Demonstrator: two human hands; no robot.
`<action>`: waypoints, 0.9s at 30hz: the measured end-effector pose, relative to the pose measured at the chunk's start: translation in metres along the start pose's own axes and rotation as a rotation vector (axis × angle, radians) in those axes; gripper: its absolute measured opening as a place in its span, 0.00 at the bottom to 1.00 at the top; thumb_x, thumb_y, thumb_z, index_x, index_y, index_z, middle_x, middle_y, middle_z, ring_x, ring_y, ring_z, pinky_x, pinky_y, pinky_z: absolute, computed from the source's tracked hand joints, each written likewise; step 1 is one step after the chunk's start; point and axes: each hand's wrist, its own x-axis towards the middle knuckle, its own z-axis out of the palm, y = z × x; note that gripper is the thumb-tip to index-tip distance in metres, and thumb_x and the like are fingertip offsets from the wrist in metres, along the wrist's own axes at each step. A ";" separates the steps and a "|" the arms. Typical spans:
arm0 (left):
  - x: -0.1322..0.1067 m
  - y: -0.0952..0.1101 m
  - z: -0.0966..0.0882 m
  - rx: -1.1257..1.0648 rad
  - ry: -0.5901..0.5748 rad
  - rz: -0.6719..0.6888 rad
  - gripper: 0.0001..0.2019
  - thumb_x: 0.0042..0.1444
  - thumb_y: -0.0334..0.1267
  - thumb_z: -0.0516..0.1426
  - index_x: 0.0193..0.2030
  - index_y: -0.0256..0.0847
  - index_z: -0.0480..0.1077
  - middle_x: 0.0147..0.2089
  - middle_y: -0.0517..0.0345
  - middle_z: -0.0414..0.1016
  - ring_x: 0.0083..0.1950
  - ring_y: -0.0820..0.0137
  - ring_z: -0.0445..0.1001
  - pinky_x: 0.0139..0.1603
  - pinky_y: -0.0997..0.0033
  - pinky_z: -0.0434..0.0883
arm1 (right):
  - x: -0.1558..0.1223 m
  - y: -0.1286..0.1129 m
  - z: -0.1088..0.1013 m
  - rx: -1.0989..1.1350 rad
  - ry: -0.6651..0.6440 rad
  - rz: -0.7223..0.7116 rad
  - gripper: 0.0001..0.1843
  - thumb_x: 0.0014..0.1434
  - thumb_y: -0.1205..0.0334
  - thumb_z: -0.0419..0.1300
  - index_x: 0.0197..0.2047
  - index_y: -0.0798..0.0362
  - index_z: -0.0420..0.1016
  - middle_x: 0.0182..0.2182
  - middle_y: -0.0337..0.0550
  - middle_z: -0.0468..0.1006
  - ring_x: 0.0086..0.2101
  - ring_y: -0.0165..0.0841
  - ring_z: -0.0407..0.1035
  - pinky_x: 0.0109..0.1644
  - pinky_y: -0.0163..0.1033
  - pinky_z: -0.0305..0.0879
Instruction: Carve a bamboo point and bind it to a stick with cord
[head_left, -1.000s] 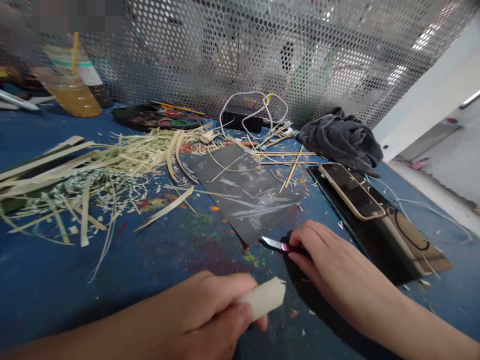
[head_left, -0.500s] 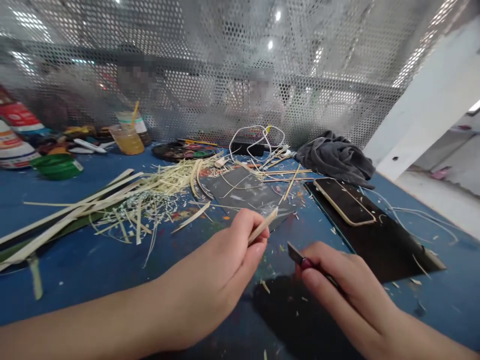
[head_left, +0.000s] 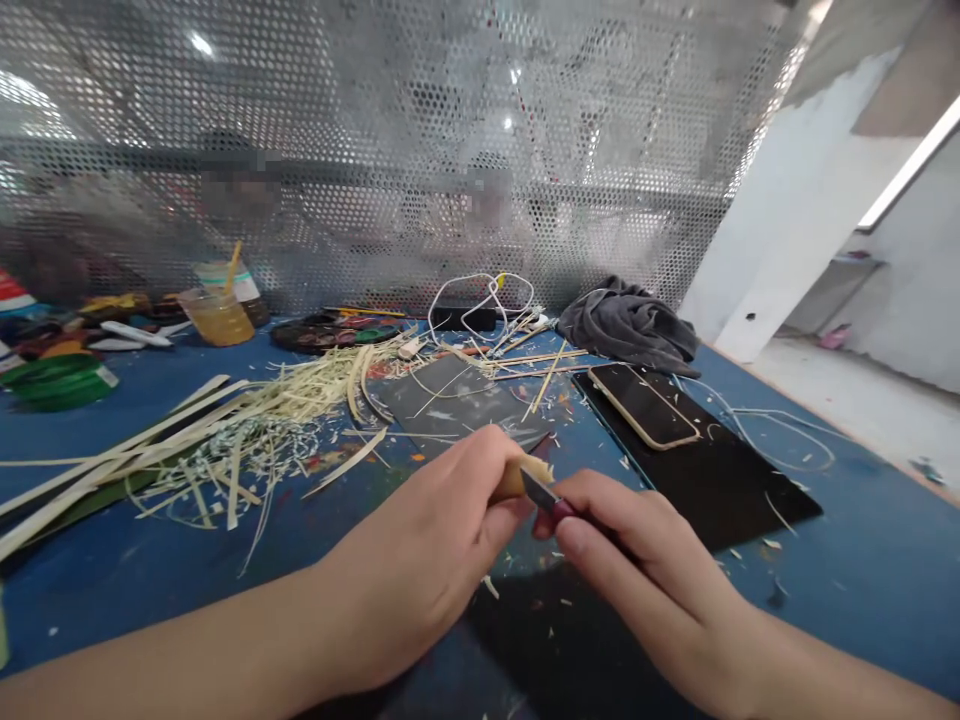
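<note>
Between the thumb and fingers of my left hand (head_left: 442, 545) is a short pale strip (head_left: 517, 478), which looks like bamboo; most of it is hidden in the grip. My right hand (head_left: 645, 560) is closed around a small knife (head_left: 541, 492) with a dark red handle. Its short blade points up and left and lies against the strip's exposed end. Both hands are close together above the table, fingertips almost meeting. Behind them a dark grey sheet (head_left: 457, 402) lies flat, with shavings scattered over it.
Bamboo shavings (head_left: 300, 400) and long strips (head_left: 127, 450) cover the left of the blue table. At right a phone (head_left: 645, 405) rests on a black panel (head_left: 731, 490), near a grey cloth (head_left: 630, 325). A cup of yellowish liquid (head_left: 219, 318) and a paint palette (head_left: 330, 332) stand behind.
My right hand has moved left and brought the knife blade from a gap away onto the strip. The strip has turned in my left hand. The camera view has shifted right and tilted slightly up.
</note>
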 end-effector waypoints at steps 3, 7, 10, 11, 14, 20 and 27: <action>-0.001 0.002 -0.001 -0.042 -0.089 -0.050 0.07 0.68 0.41 0.43 0.39 0.44 0.57 0.36 0.61 0.67 0.35 0.69 0.65 0.37 0.68 0.62 | 0.001 0.002 0.001 -0.021 -0.021 -0.014 0.13 0.71 0.60 0.46 0.36 0.50 0.67 0.26 0.34 0.70 0.24 0.27 0.62 0.28 0.31 0.59; -0.003 0.001 -0.005 -0.072 -0.194 -0.005 0.08 0.67 0.44 0.45 0.38 0.44 0.56 0.33 0.63 0.64 0.32 0.70 0.61 0.33 0.69 0.59 | -0.001 -0.002 0.001 -0.103 -0.035 -0.060 0.16 0.71 0.58 0.45 0.34 0.51 0.68 0.25 0.36 0.73 0.24 0.27 0.65 0.27 0.31 0.62; -0.004 -0.002 -0.005 -0.080 -0.223 0.044 0.11 0.66 0.48 0.47 0.37 0.44 0.56 0.31 0.65 0.62 0.30 0.71 0.59 0.30 0.69 0.57 | -0.001 -0.004 0.001 -0.139 -0.032 -0.130 0.20 0.73 0.56 0.42 0.33 0.51 0.68 0.24 0.36 0.74 0.22 0.26 0.66 0.26 0.30 0.62; -0.005 -0.004 -0.004 -0.076 -0.224 0.067 0.12 0.66 0.49 0.48 0.37 0.44 0.57 0.31 0.65 0.62 0.29 0.71 0.58 0.30 0.69 0.56 | -0.001 -0.005 0.001 -0.145 -0.026 -0.151 0.21 0.73 0.56 0.41 0.33 0.51 0.68 0.24 0.36 0.75 0.22 0.26 0.66 0.26 0.29 0.63; -0.006 -0.008 -0.002 -0.064 -0.206 0.100 0.15 0.66 0.51 0.48 0.35 0.44 0.56 0.31 0.65 0.61 0.29 0.71 0.58 0.30 0.69 0.55 | -0.003 -0.004 0.002 -0.165 -0.022 -0.185 0.23 0.74 0.55 0.39 0.34 0.51 0.68 0.24 0.36 0.75 0.22 0.25 0.67 0.26 0.28 0.63; -0.007 -0.015 0.002 -0.010 -0.170 0.103 0.20 0.67 0.58 0.44 0.33 0.44 0.54 0.31 0.64 0.62 0.29 0.70 0.57 0.30 0.69 0.55 | -0.004 -0.003 0.004 -0.213 -0.045 -0.221 0.24 0.74 0.56 0.37 0.33 0.52 0.68 0.24 0.37 0.74 0.22 0.26 0.66 0.26 0.29 0.63; -0.012 -0.019 0.003 0.104 -0.142 0.166 0.24 0.65 0.63 0.39 0.41 0.44 0.58 0.33 0.61 0.67 0.29 0.69 0.62 0.29 0.70 0.56 | -0.004 -0.007 0.004 -0.210 -0.066 -0.167 0.26 0.74 0.53 0.37 0.31 0.52 0.67 0.21 0.36 0.72 0.20 0.25 0.64 0.24 0.27 0.61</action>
